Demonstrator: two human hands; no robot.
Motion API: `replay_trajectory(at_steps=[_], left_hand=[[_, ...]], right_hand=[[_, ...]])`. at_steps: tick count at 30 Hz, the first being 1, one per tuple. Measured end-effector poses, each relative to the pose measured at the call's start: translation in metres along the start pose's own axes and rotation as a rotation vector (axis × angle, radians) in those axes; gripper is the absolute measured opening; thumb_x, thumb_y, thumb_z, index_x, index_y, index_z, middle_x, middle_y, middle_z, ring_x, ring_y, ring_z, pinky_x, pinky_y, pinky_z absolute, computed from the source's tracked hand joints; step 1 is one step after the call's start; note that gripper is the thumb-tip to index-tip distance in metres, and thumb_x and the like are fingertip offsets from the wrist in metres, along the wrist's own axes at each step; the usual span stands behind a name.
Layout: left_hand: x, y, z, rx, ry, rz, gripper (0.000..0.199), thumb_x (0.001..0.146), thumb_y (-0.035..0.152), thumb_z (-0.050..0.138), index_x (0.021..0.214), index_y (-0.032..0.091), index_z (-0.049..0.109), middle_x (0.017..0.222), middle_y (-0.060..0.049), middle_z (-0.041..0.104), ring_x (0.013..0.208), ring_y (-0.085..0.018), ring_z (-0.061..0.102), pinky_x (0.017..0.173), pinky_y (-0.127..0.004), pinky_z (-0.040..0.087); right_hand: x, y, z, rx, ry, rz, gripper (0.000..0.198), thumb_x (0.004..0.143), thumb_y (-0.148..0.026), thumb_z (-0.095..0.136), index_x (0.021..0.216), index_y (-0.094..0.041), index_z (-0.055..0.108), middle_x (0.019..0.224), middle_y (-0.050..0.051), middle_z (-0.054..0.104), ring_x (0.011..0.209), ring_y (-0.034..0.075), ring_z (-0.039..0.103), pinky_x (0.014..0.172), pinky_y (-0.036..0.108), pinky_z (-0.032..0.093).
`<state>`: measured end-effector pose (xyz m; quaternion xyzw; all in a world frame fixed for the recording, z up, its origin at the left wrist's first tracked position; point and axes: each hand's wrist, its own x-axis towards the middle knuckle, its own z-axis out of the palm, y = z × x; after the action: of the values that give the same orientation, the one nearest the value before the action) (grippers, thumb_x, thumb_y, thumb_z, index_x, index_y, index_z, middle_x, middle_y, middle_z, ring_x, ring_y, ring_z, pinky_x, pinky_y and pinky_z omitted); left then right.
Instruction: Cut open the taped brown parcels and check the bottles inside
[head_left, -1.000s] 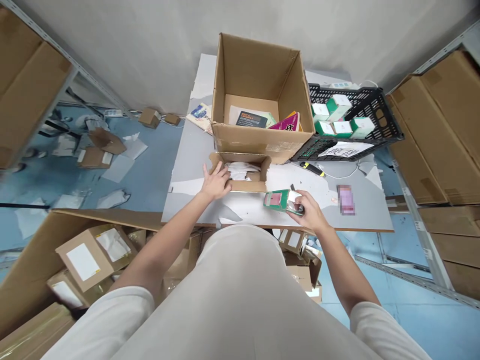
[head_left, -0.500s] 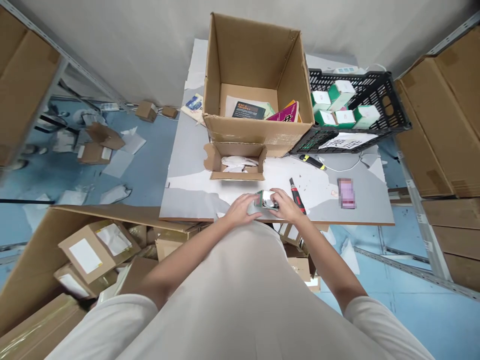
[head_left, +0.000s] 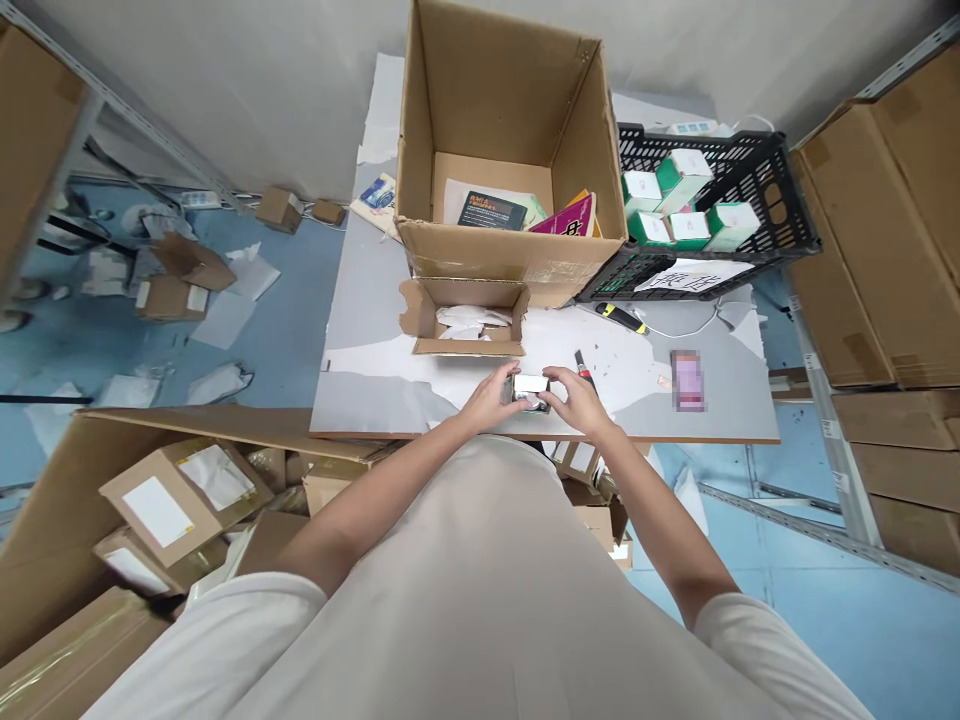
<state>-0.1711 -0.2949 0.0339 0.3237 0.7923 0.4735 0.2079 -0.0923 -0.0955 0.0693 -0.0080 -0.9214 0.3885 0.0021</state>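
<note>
Near the table's front edge, a small box (head_left: 531,384) with a white top panel and dark green sides is held between my two hands. My left hand (head_left: 486,402) grips its left end, thumb along the near side. At the right end, my right hand (head_left: 579,404) pinches it between thumb and fingers. Something shiny shows below the white panel; its kind cannot be made out. A red and black utility knife (head_left: 585,372) lies just beyond my right hand, partly covered by it. Behind my hands stands a small open carton (head_left: 469,348) with crumpled white paper inside.
A large open cardboard box (head_left: 510,245) holding books stands at the back. Right of it, a black crate (head_left: 780,235) contains several green-and-white boxes. A yellow and black knife (head_left: 622,318) and a blurred pink item (head_left: 688,380) lie on the table. Cartons fill a big box (head_left: 202,415) at lower left.
The white panel of the small box now covers much of the round shiny thing seen inside before. My right fingers have shifted to its right end. The view has shifted slightly.
</note>
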Motion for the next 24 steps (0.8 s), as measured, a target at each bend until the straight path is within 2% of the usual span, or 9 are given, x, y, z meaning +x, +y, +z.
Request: replay_trajectory(at_steps=[3,6,8,10,13,15,19,22,24], left_hand=[[-0.001,-0.006,0.004,0.018,0.046,0.030,0.076,0.073,0.048,0.071,0.134,0.020,0.035,0.132,-0.014,0.053,0.122,-0.026,0.052,0.100,-0.043,0.045],[-0.002,-0.010,0.003,0.063,0.122,0.104,0.072,0.068,0.050,0.075,0.125,0.020,0.043,0.135,-0.016,0.048,0.126,-0.027,0.049,0.102,-0.045,0.043],[-0.001,-0.011,0.000,0.128,0.148,0.150,0.074,0.066,0.050,0.076,0.125,0.020,0.044,0.140,-0.018,0.042,0.131,-0.029,0.043,0.105,-0.047,0.041],[0.001,-0.011,-0.006,0.183,0.087,0.191,0.078,0.066,0.051,0.075,0.130,0.021,0.044,0.144,-0.019,0.038,0.133,-0.030,0.040,0.106,-0.047,0.040],[0.004,-0.009,-0.014,0.209,-0.077,0.241,0.087,0.063,0.054,0.076,0.136,0.023,0.041,0.147,-0.016,0.037,0.134,-0.030,0.039,0.108,-0.045,0.039],[0.006,-0.009,-0.018,0.212,-0.122,0.245,0.093,0.061,0.054,0.077,0.139,0.023,0.038,0.146,-0.014,0.039,0.134,-0.029,0.040,0.109,-0.044,0.038],[0.008,-0.010,-0.016,0.217,-0.098,0.248,0.087,0.066,0.052,0.075,0.139,0.022,0.039,0.141,-0.013,0.046,0.131,-0.026,0.044,0.109,-0.041,0.040],[0.007,-0.012,-0.013,0.213,-0.075,0.252,0.085,0.067,0.053,0.074,0.137,0.020,0.040,0.139,-0.013,0.048,0.130,-0.025,0.045,0.108,-0.041,0.040],[0.006,-0.012,-0.011,0.225,-0.067,0.245,0.084,0.067,0.053,0.074,0.136,0.019,0.040,0.137,-0.013,0.050,0.129,-0.026,0.046,0.107,-0.041,0.040]], right_hand=[[0.008,-0.002,0.007,0.091,0.100,0.127,0.030,0.088,-0.044,0.049,0.103,-0.021,0.060,0.097,0.008,0.069,0.087,0.022,0.065,0.082,0.038,0.052],[0.018,-0.004,0.016,0.200,0.204,0.253,0.032,0.087,-0.048,0.048,0.088,-0.020,0.062,0.083,0.005,0.069,0.075,0.019,0.064,0.073,0.034,0.052],[0.023,-0.003,0.021,0.241,0.228,0.290,0.034,0.085,-0.051,0.049,0.082,-0.020,0.061,0.079,0.005,0.068,0.072,0.019,0.062,0.070,0.033,0.052],[0.026,-0.002,0.025,0.273,0.252,0.319,0.035,0.082,-0.053,0.051,0.084,-0.020,0.061,0.079,0.005,0.067,0.072,0.018,0.061,0.070,0.033,0.051],[0.025,0.001,0.027,0.297,0.296,0.358,0.038,0.080,-0.054,0.053,0.095,-0.020,0.059,0.078,0.004,0.065,0.072,0.018,0.060,0.069,0.033,0.051],[0.023,0.004,0.028,0.296,0.305,0.363,0.040,0.080,-0.054,0.053,0.100,-0.020,0.057,0.076,0.003,0.064,0.072,0.018,0.060,0.069,0.033,0.050],[0.017,0.003,0.022,0.234,0.294,0.329,0.035,0.085,-0.049,0.049,0.104,-0.020,0.053,0.087,0.006,0.064,0.080,0.019,0.061,0.073,0.035,0.051],[0.004,-0.012,0.010,0.035,0.367,0.238,0.029,0.090,-0.044,0.044,0.103,-0.020,0.053,0.101,0.011,0.062,0.095,0.023,0.059,0.082,0.038,0.049],[-0.006,-0.028,0.003,-0.138,0.341,0.170,0.022,0.091,-0.039,0.042,0.098,-0.021,0.054,0.098,0.011,0.062,0.095,0.024,0.058,0.083,0.038,0.047]])
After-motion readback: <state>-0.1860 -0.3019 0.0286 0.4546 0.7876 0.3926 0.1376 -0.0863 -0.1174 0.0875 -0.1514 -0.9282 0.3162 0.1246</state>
